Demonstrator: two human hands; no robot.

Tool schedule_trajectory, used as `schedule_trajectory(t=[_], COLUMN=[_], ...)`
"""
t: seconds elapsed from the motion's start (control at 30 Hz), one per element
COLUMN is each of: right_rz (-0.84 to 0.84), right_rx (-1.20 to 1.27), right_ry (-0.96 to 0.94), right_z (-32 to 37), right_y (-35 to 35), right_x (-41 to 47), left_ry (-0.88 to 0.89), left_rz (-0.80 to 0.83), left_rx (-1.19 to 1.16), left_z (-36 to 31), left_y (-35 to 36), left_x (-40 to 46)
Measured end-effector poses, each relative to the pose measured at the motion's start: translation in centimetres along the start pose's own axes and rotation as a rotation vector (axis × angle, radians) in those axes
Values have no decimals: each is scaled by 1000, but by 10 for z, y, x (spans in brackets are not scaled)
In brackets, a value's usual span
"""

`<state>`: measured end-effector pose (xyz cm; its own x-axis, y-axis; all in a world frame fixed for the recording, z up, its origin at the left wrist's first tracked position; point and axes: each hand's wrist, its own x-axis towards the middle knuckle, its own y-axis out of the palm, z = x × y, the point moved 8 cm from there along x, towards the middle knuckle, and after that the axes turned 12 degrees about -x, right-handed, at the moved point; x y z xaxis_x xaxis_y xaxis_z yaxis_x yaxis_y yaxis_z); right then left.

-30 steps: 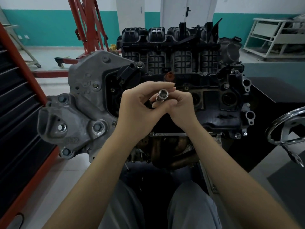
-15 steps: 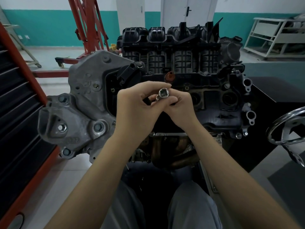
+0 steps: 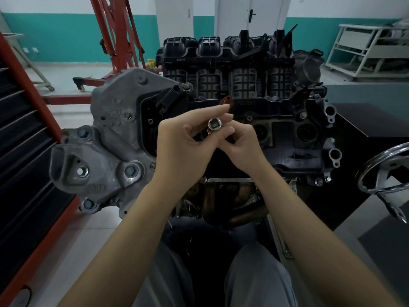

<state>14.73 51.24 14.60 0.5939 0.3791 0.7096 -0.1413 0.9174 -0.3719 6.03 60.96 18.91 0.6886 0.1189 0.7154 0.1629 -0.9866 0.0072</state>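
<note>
Fingers (image 3: 208,113) of the left hand (image 3: 183,151) are closed in a pinch on a small chrome socket (image 3: 214,124). It is held in the air in front of the engine (image 3: 287,140), above the person's lap, and is touched by nothing but the hands. The socket's square drive end is turned up towards the camera, and its body runs down and away between the fingers above and the thumb below. The right hand (image 3: 243,149) is pressed against the left from the other side, with its fingers curled in just under the socket. Whether they clasp the socket's lower end, a second piece fitted to it, or nothing at all cannot be told, since that part is hidden behind the left thumb. The socket is judged to be solid steel: stiff, in no way fragile, heavy for so small a thing, yet easily carried by two fingertips. Its polished round wall is likely to be slippery, the more so if engine oil is on the skin, and from a loose pinch it could roll out and drop among the parts below. It is best taken across the barrel, near the middle, with pads on opposite sides, so that both ends are left free. Well apart, at the right edge, a chrome handwheel (image 3: 380,173) is seen.
</note>
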Motion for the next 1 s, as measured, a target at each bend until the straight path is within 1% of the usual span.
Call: schedule_trajectory(t=[0.07,0.13,0.23,0.3,0.33,0.4,0.47,0.5,0.57,0.67,0.73,0.8,0.87,0.93,1.0], right_rz=[7,-32,-78,-69,-49,-5,-5,-20,-49,-52,-15,16,2,-25,-35], right_rx=[-18,-13,54,60,54,50,47,48,64,83,65,56,55,73,83], right_ry=[13,44,84,62,48,36,57,67,81,69,38,40,60,82,92], right_z=[-3,-9,-14,-10,-7,-3,-7,-9,-11,-10,-6,-4,-7,-12,-15], right_y=[0,-2,-4,-3,-2,2,2,1,-1,-2,0,1,0,-2,-2], right_x=[0,0,-1,-1,-1,-1,-1,-1,0,0,0,0,0,0,-1], left_ry=[-25,-31,9,26,18,-19,-53,-63,-29,85,86,6,-39,-25,17], left_rz=[74,123,39,-4,9,94,173,186,152,65,72,120,167,172,108], left_rx=[-76,-89,1,14,-16,-117,-165,-162,-73,129,121,-20,-110,-65,41], left_z=[2,3,0,-1,-1,3,4,4,1,-7,-7,-1,2,1,-3], left_y=[5,8,4,0,1,6,10,11,9,5,6,9,11,12,9], left_x=[0,0,-1,-1,-1,0,0,-1,0,-1,-2,-2,-2,-2,0])
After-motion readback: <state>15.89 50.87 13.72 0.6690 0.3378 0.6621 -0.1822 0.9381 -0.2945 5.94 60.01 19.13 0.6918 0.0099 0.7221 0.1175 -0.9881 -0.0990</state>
